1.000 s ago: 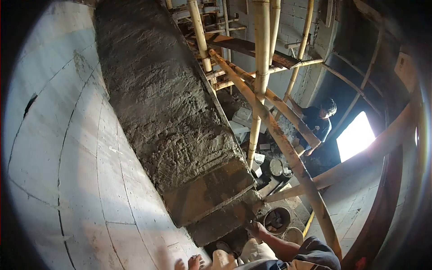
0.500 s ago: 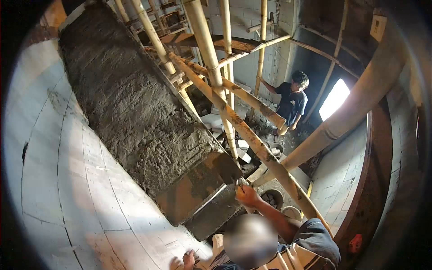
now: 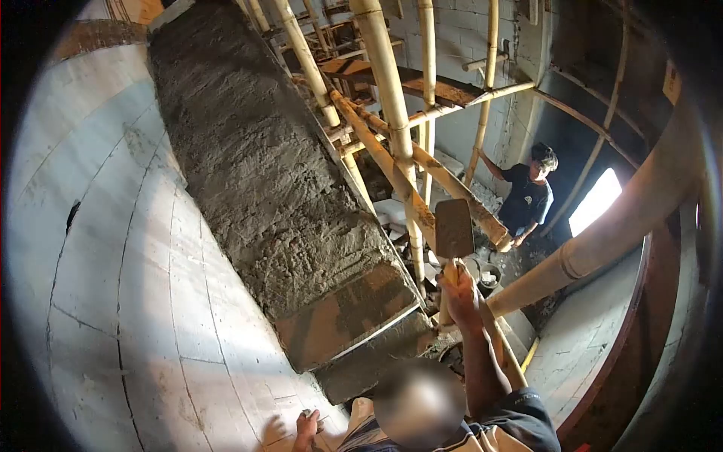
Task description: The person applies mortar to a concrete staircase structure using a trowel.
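My right hand [image 3: 462, 295] is closed around the yellowish handle of a trowel [image 3: 454, 232]. The trowel's flat rectangular blade points up and away, mortar-smeared, apart from the slab. To its left slopes a long grey mortar surface [image 3: 248, 173], rough along most of its length. At its lower end lies a smoother brownish band [image 3: 343, 313] with a pale straight edge, and a darker mortar step [image 3: 376, 358] sits below. Low in view, my left hand [image 3: 307, 428] is by the white block wall [image 3: 226, 377], fingers partly bent and apart, with no tool visible in it.
Bamboo poles [image 3: 388, 90] stand and cross beyond the slab, and a thick pole [image 3: 572, 256] runs along the right. On the floor below, a co-worker [image 3: 529, 196] stands with a hand on a pole. A bucket [image 3: 489, 276] and rubble lie near there.
My right hand has lifted the trowel from the slab's lower edge, up and to the right. The view has shifted, so the scene sits further right. My left hand stays low by the wall.
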A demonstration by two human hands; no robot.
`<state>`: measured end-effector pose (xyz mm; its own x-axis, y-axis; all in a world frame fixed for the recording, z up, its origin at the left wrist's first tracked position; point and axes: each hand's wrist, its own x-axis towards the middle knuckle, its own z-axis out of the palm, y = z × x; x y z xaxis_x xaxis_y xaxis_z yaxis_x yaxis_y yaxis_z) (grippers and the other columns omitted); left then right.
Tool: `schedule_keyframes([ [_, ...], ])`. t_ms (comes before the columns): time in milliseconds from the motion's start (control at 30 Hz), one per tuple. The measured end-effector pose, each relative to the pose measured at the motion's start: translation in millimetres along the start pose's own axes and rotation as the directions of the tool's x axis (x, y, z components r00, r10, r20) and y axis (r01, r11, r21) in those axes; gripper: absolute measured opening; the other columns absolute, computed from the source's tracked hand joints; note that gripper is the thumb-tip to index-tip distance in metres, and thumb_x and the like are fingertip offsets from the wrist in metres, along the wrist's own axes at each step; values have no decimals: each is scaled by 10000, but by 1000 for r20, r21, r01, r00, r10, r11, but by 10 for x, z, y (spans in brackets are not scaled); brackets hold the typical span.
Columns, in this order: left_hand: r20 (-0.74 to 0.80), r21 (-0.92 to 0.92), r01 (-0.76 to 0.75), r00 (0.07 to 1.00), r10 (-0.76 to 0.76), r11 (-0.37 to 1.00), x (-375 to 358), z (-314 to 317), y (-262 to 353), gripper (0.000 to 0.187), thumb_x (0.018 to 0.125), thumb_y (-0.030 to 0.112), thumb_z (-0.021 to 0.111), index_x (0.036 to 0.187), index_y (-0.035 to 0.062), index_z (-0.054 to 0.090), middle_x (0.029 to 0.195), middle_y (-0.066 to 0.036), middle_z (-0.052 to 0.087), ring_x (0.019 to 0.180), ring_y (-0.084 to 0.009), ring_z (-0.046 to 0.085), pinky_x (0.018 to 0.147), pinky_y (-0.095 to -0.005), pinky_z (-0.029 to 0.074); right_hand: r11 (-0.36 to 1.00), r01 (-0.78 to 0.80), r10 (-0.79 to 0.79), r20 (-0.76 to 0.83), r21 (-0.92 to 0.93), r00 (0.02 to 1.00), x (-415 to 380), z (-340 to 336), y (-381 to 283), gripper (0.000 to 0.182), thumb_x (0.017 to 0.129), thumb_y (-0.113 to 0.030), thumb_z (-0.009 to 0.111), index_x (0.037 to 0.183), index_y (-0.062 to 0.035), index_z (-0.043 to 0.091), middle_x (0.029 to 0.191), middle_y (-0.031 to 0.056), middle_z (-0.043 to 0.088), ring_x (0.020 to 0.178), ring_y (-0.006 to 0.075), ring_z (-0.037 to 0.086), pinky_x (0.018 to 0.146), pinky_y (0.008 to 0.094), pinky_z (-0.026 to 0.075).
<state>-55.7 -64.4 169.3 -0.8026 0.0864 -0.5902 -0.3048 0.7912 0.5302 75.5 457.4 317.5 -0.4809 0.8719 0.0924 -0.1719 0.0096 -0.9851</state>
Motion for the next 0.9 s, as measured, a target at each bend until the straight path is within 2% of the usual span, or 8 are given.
schedule_keyframes([
  [133,167,-235,224,968,-188,946,-45,130,120,623,813,235,657,1307,4,357,959,-147,637,777,-222,641,551,-355,518,983,-186,186,-20,10,982,-300,-34,-166,234,810,-216,610,967,-48,567,765,0,557,617,91,514,560,270,436],
  [300,186,-184,165,974,-131,969,116,235,164,655,815,239,662,1336,30,325,996,-164,628,766,-238,638,547,-347,517,993,-119,119,-34,11,992,-301,-172,-11,237,806,-207,603,984,-57,555,754,-3,553,600,95,520,554,265,450],
  [367,166,-262,122,983,-80,957,201,247,181,703,806,225,679,1358,46,283,1017,-166,629,761,-246,638,557,-354,525,927,-326,345,-79,187,935,-284,-196,-158,308,755,-215,621,991,-39,530,751,23,549,595,151,548,535,302,453],
  [433,153,-255,108,986,-70,961,184,213,292,726,805,209,682,1369,52,253,1009,-157,634,745,-251,639,555,-362,537,942,-272,282,-26,195,959,-224,-256,-178,332,786,-228,621,1036,-45,501,756,49,554,564,181,566,516,318,470],
  [533,139,-283,127,986,-90,951,205,200,270,718,807,195,679,1365,42,253,999,-177,630,734,-253,636,545,-367,541,958,18,-82,-213,-285,974,-54,-414,571,184,821,-205,546,954,-79,534,727,25,522,568,118,538,505,272,459],
  [567,138,-296,151,984,-114,943,169,191,300,718,808,195,676,1365,40,251,999,-189,627,730,-252,635,542,-370,538,991,-134,121,-259,-31,958,-14,-303,226,189,801,-201,535,942,-75,532,729,31,526,568,126,538,502,274,461],
  [633,142,-257,152,983,-118,955,166,176,213,696,820,194,651,1370,49,249,1099,-197,593,800,-302,650,599,-394,520,937,-135,194,-159,322,968,-84,-98,-387,213,779,-193,535,951,-68,533,730,35,530,553,129,532,490,275,461],
  [900,137,-293,199,977,-165,935,40,98,-635,696,827,233,634,1376,67,240,1136,-191,565,849,-306,621,640,-417,502,896,-261,303,-62,360,951,368,-72,-405,133,798,-207,547,844,-83,537,659,24,504,478,133,496,415,279,429],
])
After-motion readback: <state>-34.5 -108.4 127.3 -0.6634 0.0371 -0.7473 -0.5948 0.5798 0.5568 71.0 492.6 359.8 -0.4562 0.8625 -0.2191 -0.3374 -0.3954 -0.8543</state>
